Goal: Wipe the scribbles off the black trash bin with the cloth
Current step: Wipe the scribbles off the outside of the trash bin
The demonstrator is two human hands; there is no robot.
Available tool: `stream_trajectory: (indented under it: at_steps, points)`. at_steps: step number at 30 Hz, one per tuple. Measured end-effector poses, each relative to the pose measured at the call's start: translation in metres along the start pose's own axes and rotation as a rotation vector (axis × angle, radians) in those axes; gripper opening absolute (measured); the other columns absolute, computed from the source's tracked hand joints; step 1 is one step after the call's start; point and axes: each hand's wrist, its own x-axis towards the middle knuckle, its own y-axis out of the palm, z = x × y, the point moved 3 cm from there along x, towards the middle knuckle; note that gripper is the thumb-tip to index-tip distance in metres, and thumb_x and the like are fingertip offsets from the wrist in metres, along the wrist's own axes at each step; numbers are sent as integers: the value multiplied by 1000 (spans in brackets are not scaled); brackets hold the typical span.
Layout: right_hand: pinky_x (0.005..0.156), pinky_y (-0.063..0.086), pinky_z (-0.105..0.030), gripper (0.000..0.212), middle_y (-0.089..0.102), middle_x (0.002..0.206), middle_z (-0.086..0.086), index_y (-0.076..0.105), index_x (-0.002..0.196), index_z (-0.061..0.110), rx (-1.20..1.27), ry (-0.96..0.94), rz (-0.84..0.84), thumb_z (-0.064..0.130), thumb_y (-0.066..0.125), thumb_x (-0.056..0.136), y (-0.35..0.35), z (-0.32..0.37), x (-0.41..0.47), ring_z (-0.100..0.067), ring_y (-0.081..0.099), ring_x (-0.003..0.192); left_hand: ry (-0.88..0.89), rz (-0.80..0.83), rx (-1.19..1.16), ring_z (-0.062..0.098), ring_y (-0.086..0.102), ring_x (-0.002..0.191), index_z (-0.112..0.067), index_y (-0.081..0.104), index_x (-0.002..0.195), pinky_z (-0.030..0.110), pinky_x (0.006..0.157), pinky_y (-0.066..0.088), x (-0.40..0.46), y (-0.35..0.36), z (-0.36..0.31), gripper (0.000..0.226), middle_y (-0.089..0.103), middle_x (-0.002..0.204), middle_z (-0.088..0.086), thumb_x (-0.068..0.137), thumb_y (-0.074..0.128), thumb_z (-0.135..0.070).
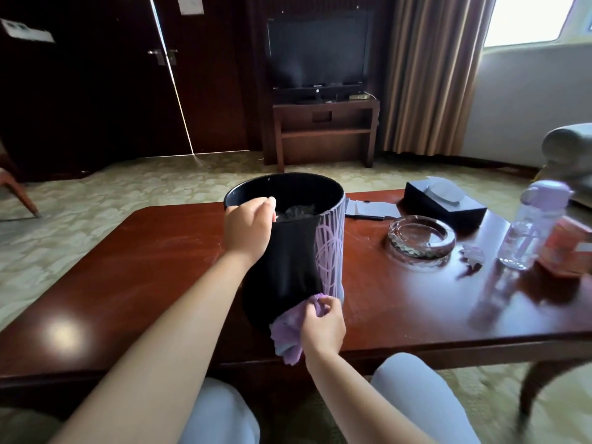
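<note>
Head view: left hand [246, 227] fingers curled over black trash bin [288, 267] rim, right hand [323, 325] fingers clamping purple cloth [290, 331] against its base.

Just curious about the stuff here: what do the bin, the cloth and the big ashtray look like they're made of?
The bin looks like smooth black plastic or coated metal; its soft sheen leaves that open. The cloth seems a fuzzy purple microfiber, with a fluffy, ragged edge. The ashtray looks like thick clear cut glass, with sparkling facets around its rim.

Bare forearms without sleeves, pale grey-blue trousers [221, 418] over both knees
</note>
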Motion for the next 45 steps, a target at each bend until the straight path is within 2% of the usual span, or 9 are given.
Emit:
stream_trajectory:
  at_steps: [3, 7, 10, 18, 26, 31, 34, 39, 45]
  points:
    - [74, 42, -24, 15, 63, 93, -5, 62, 101, 13, 124, 277, 42, 21, 58, 89, 9, -18, 8, -21, 56, 85, 41, -17, 58, 24, 38, 53, -13, 29, 47, 29, 60, 23, -1, 1, 1, 42, 30, 39, -1, 82, 43, -33]
    - [81, 48, -30, 21, 66, 92, -9, 66, 104, 7, 195, 333, 56, 16, 61, 86, 13, -26, 12, -23, 59, 85, 115, -22, 176, 20, 33, 46, -16, 23, 47, 31, 66, 28, -1, 4, 0, 44, 25, 39, -3, 81, 40, -40]
    - [82, 45, -28, 15, 64, 96, -5, 62, 102, 15, 243, 272, 13, 13, 58, 88, 7, -24, 9, -21, 57, 91, 185, -51, 206, 7, 28, 41, -20, 18, 48, 28, 64, 25, -2, 6, 0, 40, 21, 40, -5, 78, 33, -41]
    - [82, 37, -23, 21, 68, 108, -8, 68, 106, 11, 26, 141, -94, 21, 57, 91, -24, -24, 34, -26, 59, 104, 247, -138, 160, 6, 21, 39, -27, 12, 49, 28, 61, 22, -3, 7, 0, 36, 12, 40, -8, 74, 38, -29]
    - [78, 38, -22, 21, 71, 103, -6, 72, 103, 15, -88, 99, 36, 22, 59, 89, -2, -38, 4, -24, 62, 100, 218, -183, 170, 8, 23, 42, -26, 13, 48, 27, 64, 23, -4, 13, 5, 34, 14, 41, -9, 71, 38, -29]
    - [83, 43, -26, 20, 71, 104, -8, 74, 101, 18, -125, 153, -45, 23, 59, 88, -16, -26, 27, -29, 61, 101, 241, -152, 137, 7, 23, 41, -27, 15, 46, 24, 54, 22, -1, 9, 4, 43, 13, 39, -10, 69, 49, -17]
    - [86, 44, -27, 22, 70, 109, -7, 73, 105, 20, -218, 84, 20, 24, 58, 90, -30, -17, 54, -27, 61, 102, 231, -155, 117, 8, 22, 40, -28, 14, 46, 22, 55, 23, 0, 10, 4, 42, 13, 39, -9, 68, 49, -17]
    - [73, 39, -24, 25, 70, 106, -5, 72, 104, 23, -427, -49, 75, 26, 50, 94, -32, -11, 75, -27, 62, 95, 231, -151, 111, 7, 22, 40, -27, 14, 46, 22, 55, 23, -1, 9, 4, 43, 12, 38, -8, 68, 50, -15]
    - [77, 46, -29, 30, 69, 100, -11, 70, 98, 16, -536, -106, 133, 26, 42, 96, -30, -8, 74, -32, 62, 96, 220, -134, 119, 7, 21, 38, -26, 14, 46, 20, 55, 21, -1, 9, 1, 44, 11, 38, -7, 67, 51, -14]
